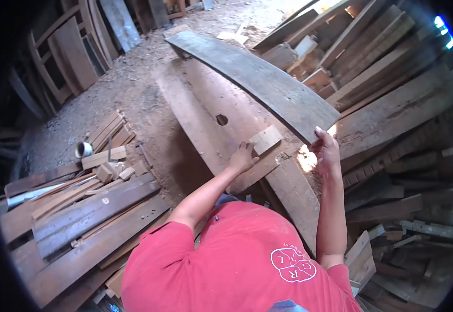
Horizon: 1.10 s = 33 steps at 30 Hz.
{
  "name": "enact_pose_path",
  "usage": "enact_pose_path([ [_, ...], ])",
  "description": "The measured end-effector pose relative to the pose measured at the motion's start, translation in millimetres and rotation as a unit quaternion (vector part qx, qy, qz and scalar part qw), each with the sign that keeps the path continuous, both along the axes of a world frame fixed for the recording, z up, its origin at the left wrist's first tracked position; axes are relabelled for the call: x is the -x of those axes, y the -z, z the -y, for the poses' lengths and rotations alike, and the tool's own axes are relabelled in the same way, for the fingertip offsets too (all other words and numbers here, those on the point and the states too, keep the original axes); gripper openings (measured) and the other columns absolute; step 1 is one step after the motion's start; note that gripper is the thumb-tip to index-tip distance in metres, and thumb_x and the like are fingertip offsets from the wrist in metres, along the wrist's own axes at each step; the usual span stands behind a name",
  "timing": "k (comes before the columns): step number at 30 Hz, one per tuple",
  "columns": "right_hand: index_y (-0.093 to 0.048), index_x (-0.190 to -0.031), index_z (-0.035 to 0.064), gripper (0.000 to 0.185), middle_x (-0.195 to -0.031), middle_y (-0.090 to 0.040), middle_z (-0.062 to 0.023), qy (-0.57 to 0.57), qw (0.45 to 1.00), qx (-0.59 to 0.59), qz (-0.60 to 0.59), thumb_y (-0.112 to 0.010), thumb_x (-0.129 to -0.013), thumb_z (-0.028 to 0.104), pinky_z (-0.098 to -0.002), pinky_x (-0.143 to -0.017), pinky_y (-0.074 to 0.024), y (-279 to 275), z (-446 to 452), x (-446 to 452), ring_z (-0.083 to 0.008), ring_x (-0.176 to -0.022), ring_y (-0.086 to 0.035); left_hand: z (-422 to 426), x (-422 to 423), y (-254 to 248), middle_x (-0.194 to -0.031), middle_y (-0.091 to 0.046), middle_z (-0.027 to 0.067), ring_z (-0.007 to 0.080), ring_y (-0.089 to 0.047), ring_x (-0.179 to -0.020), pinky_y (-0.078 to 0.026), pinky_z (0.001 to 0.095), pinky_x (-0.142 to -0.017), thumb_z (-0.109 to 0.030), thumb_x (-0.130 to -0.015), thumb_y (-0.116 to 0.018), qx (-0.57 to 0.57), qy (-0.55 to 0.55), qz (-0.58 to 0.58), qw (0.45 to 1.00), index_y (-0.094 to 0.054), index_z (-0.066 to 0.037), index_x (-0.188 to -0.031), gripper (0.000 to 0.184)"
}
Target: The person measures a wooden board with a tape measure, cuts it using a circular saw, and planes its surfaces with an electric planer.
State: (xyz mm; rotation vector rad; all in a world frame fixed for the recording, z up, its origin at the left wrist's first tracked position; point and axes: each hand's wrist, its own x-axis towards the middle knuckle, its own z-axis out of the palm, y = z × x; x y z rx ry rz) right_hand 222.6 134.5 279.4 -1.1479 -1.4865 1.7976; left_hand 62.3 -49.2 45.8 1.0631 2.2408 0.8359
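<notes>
My right hand (pixel 326 152) grips the near end of a long weathered grey board (pixel 257 78), thumb on top and the other fingers underneath. The board stretches away from me to the far left, raised above the workbench (pixel 200 99) along its right side. My left hand (pixel 244 158) is closed at the left end of a short pale wooden block (pixel 266 140), which lies on the bench near its front edge. Part of the left fingers is hidden. A dark round hole (pixel 221 120) shows in the bench top beyond the block.
Piled timber (pixel 393 109) rises close on my right. To my left are stacked planks (pixel 96 208) with small offcuts and a roll of tape (pixel 84 150). Boards (pixel 75 52) lean at the back left. Dusty ground (pixel 132 99) lies between them and the bench.
</notes>
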Motion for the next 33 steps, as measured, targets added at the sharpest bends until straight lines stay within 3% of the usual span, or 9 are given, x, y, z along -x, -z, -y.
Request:
enact_pose_path([
  [4,-0.067,-0.091,0.0068,0.029,-0.068,-0.064,-0.0039,-0.012,1.000,-0.001,0.021,-0.078,-0.096,0.033,-0.0326,-0.059,-0.0531,-1,7,-2,-0.0162,-0.058,-0.063,-61,-13,28,-0.157,-0.046,0.0248,0.0441,-0.044,-0.146,-0.034,0.0566,-0.125,-0.046,-0.091,-0.080,-0.033,-0.006,-0.154,0.988,-0.052,-0.016,-0.155,0.076],
  [6,-0.066,-0.091,0.0054,0.030,-0.070,-0.065,-0.0063,-0.007,0.999,0.019,0.039,-0.078,-0.096,0.033,-0.0332,-0.059,-0.0538,14,14,-9,-0.0176,-0.059,-0.063,-70,-18,30,-0.158,-0.045,0.0248,0.0457,-0.040,-0.149,-0.030,0.0578,-0.127,-0.050,-0.088,-0.082,0.076,0.047,-0.198,0.976,-0.056,-0.021,-0.153,0.076],
  [10,-0.064,-0.098,0.0027,0.032,-0.073,-0.066,-0.0085,-0.010,0.994,0.081,0.070,-0.082,-0.093,0.030,-0.0347,-0.063,-0.0592,39,37,-23,-0.0193,-0.062,-0.066,-74,-50,70,-0.154,-0.047,0.0246,0.0461,-0.046,-0.140,-0.044,0.0557,-0.109,-0.033,-0.085,-0.080,0.016,0.042,-0.200,0.979,-0.068,-0.021,-0.132,0.050],
  [12,-0.058,-0.098,0.0067,0.033,-0.072,-0.066,-0.0076,-0.011,0.991,0.102,0.087,-0.079,-0.096,0.032,-0.0278,-0.055,-0.0526,58,45,-29,-0.0186,-0.060,-0.069,-70,-81,80,-0.142,-0.057,0.0227,0.0372,-0.051,-0.135,-0.045,0.0524,-0.101,-0.023,-0.082,-0.078,-0.030,0.041,-0.193,0.980,-0.068,-0.018,-0.125,0.044],
  [16,-0.056,-0.097,0.0091,0.035,-0.075,-0.064,-0.0048,-0.006,0.986,0.141,0.094,-0.081,-0.096,0.033,-0.0260,-0.053,-0.0513,100,55,-41,-0.0190,-0.064,-0.071,-59,-155,52,-0.119,-0.072,0.0184,0.0373,-0.068,-0.112,-0.053,0.0512,-0.099,-0.028,-0.082,-0.077,-0.305,0.123,-0.054,0.943,-0.069,-0.013,-0.127,0.048],
  [20,-0.052,-0.091,0.0128,0.032,-0.074,-0.054,0.0009,-0.019,0.977,0.180,0.117,-0.080,-0.098,0.028,-0.0307,-0.058,-0.0555,156,57,-66,-0.0148,-0.062,-0.061,-39,-191,57,-0.125,-0.073,0.0183,0.0425,-0.071,-0.111,-0.057,0.0502,-0.097,-0.029,-0.086,-0.074,-0.257,0.235,-0.025,0.937,-0.072,-0.012,-0.123,0.041],
  [24,-0.051,-0.104,0.0100,0.028,-0.085,-0.059,-0.0056,0.017,0.957,0.276,0.093,-0.074,-0.102,0.025,-0.0382,-0.065,-0.0581,183,80,-114,-0.0201,-0.068,-0.063,20,-148,46,-0.127,-0.075,0.0185,0.0337,-0.075,-0.113,-0.058,0.0458,-0.099,-0.029,-0.097,-0.063,0.023,0.217,0.273,0.937,-0.071,-0.003,-0.129,0.043],
  [28,-0.056,-0.115,0.0069,0.030,-0.099,-0.073,-0.0143,-0.001,0.956,0.275,0.105,-0.068,-0.105,0.032,-0.0466,-0.080,-0.0614,190,116,-174,-0.0271,-0.080,-0.073,99,-109,90,-0.136,-0.072,0.0139,0.0248,-0.070,-0.124,-0.053,0.0465,-0.109,-0.044,-0.110,-0.052,-0.091,-0.095,0.600,0.789,-0.059,-0.002,-0.146,0.056],
  [33,-0.064,-0.129,0.0023,0.044,-0.111,-0.078,-0.0165,-0.062,0.911,0.407,-0.029,-0.065,-0.104,0.039,-0.0493,-0.086,-0.0616,152,135,-199,-0.0335,-0.095,-0.079,75,-127,-8,-0.156,-0.056,0.0129,0.0287,-0.053,-0.144,-0.040,0.0495,-0.122,-0.066,-0.110,-0.044,-0.251,-0.136,0.588,0.757,-0.041,-0.006,-0.162,0.080],
])
